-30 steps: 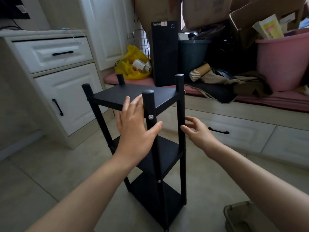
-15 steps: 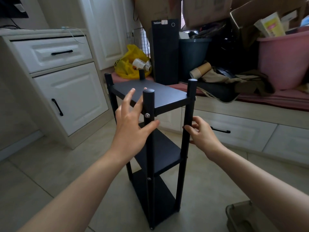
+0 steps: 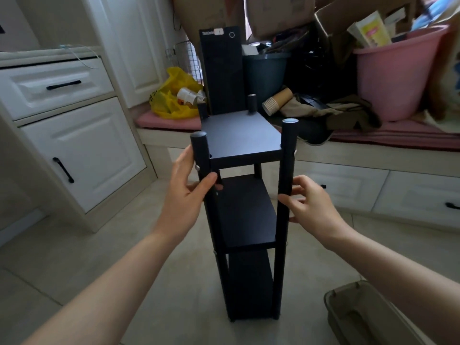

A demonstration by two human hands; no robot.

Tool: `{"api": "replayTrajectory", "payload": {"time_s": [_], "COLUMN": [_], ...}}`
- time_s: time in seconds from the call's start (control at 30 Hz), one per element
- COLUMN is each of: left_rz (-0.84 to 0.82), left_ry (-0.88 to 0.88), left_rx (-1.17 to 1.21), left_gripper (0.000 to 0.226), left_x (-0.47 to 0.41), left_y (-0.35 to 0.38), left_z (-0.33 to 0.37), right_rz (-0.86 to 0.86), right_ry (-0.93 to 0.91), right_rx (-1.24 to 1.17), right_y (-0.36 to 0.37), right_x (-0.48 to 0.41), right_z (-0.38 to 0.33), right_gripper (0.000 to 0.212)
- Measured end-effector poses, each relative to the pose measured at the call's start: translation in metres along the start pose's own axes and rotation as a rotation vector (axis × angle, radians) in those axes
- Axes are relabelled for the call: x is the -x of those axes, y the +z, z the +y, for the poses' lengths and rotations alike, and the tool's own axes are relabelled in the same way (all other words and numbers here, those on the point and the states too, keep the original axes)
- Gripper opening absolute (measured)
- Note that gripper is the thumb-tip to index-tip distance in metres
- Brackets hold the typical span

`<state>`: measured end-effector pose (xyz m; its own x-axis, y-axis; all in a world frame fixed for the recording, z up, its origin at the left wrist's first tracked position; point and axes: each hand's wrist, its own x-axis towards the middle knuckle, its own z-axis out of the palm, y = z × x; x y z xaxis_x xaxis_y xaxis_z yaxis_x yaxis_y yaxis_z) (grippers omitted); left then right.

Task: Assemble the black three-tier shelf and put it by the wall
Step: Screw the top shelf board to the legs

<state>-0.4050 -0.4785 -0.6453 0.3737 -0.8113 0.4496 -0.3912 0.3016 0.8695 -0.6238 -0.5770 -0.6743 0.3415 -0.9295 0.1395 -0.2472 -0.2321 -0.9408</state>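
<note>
I see a tiled floor (image 3: 74,257) across the lower frame, with a white cabinet (image 3: 82,150) on the left. A low bench (image 3: 348,155) runs along the far side, piled with clutter. The shelf (image 3: 239,135) stands upright on the floor in the middle. It is near the bench front, its narrow end faces me, and all three boards sit between four posts.

On the bench at the right is a pink tub (image 3: 393,78). A black tower (image 3: 224,75) stands directly behind the shelf, and a yellow bag (image 3: 171,100) lies to its left. A grey bin (image 3: 361,317) sits on the floor at lower right.

My left hand (image 3: 184,195) grips the near left post just under the top board, thumb in front and fingers wrapped behind. My right hand (image 3: 313,207) holds the near right post a little lower, with thumb and curled fingers on either side of it. A stack of paper cups (image 3: 276,102) lies on its side on the bench, right of the tower.
</note>
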Motion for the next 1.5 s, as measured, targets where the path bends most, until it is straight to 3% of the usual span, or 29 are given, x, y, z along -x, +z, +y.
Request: {"api": "replayTrajectory", "payload": {"time_s": [0.23,0.4,0.5,0.83,1.0,1.23,1.5], "left_rz": [-0.006,-0.316,-0.466,-0.345,-0.237,-0.136,-0.102], "left_ry": [-0.174,-0.326,-0.456,-0.357,-0.283,-0.263,-0.263], "left_rx": [0.14,-0.169,-0.232,-0.124,-0.047,-0.028,0.025], "left_gripper": [0.08,0.032,0.023,0.025,0.022,0.025,0.034], "left_x": [0.019,0.037,0.043,0.042,0.038,0.031,0.021], "left_y": [-0.004,-0.009,-0.015,-0.039,-0.046,-0.044,-0.032], "left_z": [-0.005,-0.018,-0.024,0.004,0.012,0.01,0.004], "right_rz": [-0.021,-0.06,-0.115,-0.289,-0.338,-0.343,-0.315], "right_ry": [0.072,0.075,0.085,-0.042,-0.089,-0.127,-0.153], "right_rx": [-0.042,-0.056,-0.074,-0.11,-0.254,-0.376,-0.353], "right_y": [-0.01,-0.023,-0.027,-0.039,-0.038,-0.026,-0.028], "right_x": [0.031,0.05,0.055,0.06,0.059,0.059,0.047], "right_z": [0.003,0.003,-0.001,-0.034,-0.052,-0.066,-0.071], "right_gripper": [0.015,0.016,0.017,0.029,0.035,0.036,0.032]}}
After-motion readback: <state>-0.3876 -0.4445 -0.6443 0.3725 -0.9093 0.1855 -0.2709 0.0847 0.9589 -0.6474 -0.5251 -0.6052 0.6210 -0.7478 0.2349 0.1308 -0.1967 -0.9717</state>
